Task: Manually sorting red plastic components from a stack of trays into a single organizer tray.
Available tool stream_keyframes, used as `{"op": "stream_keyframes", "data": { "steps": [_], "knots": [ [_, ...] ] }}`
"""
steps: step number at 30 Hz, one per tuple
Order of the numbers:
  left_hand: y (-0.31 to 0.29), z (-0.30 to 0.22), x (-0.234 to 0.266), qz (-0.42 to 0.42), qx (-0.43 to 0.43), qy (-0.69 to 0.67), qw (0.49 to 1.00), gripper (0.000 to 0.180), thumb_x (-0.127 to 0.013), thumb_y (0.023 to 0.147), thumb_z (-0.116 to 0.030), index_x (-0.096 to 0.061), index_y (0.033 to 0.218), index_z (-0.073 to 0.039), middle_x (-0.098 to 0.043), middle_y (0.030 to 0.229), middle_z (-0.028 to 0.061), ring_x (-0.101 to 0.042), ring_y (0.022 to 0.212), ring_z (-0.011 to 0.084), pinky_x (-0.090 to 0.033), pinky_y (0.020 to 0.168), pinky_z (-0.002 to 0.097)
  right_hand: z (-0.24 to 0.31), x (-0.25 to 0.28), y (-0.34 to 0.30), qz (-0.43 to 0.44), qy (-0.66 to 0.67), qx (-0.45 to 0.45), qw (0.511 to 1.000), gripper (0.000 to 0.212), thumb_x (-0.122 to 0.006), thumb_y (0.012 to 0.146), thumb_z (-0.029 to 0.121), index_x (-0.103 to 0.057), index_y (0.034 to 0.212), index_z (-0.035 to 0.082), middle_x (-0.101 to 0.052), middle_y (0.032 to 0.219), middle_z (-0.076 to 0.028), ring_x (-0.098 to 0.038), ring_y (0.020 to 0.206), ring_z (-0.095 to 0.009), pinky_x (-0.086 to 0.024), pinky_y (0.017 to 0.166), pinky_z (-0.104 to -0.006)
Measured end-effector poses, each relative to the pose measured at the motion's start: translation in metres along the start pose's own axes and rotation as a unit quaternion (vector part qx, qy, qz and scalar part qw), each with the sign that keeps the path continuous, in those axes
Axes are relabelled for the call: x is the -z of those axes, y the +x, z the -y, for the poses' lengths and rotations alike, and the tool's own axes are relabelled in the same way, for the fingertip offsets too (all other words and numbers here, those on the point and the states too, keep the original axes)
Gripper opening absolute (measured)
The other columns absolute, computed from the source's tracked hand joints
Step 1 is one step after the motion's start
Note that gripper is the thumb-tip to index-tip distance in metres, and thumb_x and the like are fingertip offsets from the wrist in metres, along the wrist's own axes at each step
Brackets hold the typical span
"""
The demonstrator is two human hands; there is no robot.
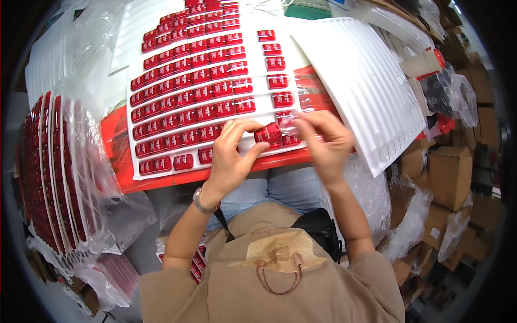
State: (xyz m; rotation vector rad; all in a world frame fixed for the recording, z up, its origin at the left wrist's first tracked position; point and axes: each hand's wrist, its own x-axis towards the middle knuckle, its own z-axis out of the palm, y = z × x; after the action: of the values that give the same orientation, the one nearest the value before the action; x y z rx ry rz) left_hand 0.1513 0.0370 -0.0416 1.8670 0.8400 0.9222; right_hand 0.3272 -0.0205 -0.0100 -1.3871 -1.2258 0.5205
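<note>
Cardboard boxes (pixel 449 175) are sitting piled beyond the right end of the red-topped bench (pixel 119 161), and a plastic-wrapped stack of loaded trays (pixel 59 177) is standing off its left end. A white tray (pixel 254 54) is lying on the bench, reaching almost to the near edge and holding rows of red packs (pixel 186 99). An upturned ribbed tray (pixel 361 91) is slanting across the bench's right side. Over the white tray's near right corner, the left hand (pixel 234 153) is holding one red container (pixel 268 134), its grip pinching the sides between thumb and fingers. The right hand (pixel 328 142) is blurring just beside it, fingers curling near a clear piece (pixel 288 125); whether that grip is pinching it, I cannot tell.
</note>
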Motion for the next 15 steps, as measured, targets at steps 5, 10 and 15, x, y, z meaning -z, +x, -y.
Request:
{"op": "stream_keyframes", "data": {
  "steps": [5,10,15],
  "knots": [
    [-0.002,0.003,-0.003,-0.061,0.067,-0.105,0.99,0.03,-0.074,0.072,-0.012,-0.062,0.097,-0.003,-0.062,0.094,0.0096,-0.056,0.09,0.0239,-0.043,0.078,0.0339,0.011,0.014,-0.01,0.148,-0.197,0.113,0.962,0.03,-0.07,0.078,0.019,-0.064,0.102,0.001,-0.063,0.089,-0.013,-0.061,0.078,-0.027,-0.048,0.068,-0.0365],
    [0.018,0.018,-0.006,0.006,-0.076,0.295,0.952,0.028,-0.074,0.071,-0.019,-0.064,0.096,-0.009,-0.054,0.095,0.0032,-0.048,0.097,0.0199,-0.03,0.088,0.0404,0.022,0.136,-0.017,0.076,-0.621,-0.012,0.78,0.047,-0.071,0.076,0.016,-0.056,0.118,0.002,-0.055,0.116,-0.015,-0.049,0.108,-0.032,-0.04,0.088,-0.0411],
    [0.03,0.017,-0.008,0.027,-0.085,0.282,0.955,0.029,-0.072,0.074,-0.021,-0.065,0.099,-0.008,-0.055,0.091,0.0035,-0.051,0.091,0.0199,-0.03,0.084,0.0364,-0.006,0.156,-0.032,0.08,-0.626,-0.007,0.776,0.041,-0.065,0.077,0.016,-0.058,0.117,0.005,-0.057,0.114,-0.01,-0.049,0.107,-0.032,-0.037,0.089,-0.0456]
  ]
}}
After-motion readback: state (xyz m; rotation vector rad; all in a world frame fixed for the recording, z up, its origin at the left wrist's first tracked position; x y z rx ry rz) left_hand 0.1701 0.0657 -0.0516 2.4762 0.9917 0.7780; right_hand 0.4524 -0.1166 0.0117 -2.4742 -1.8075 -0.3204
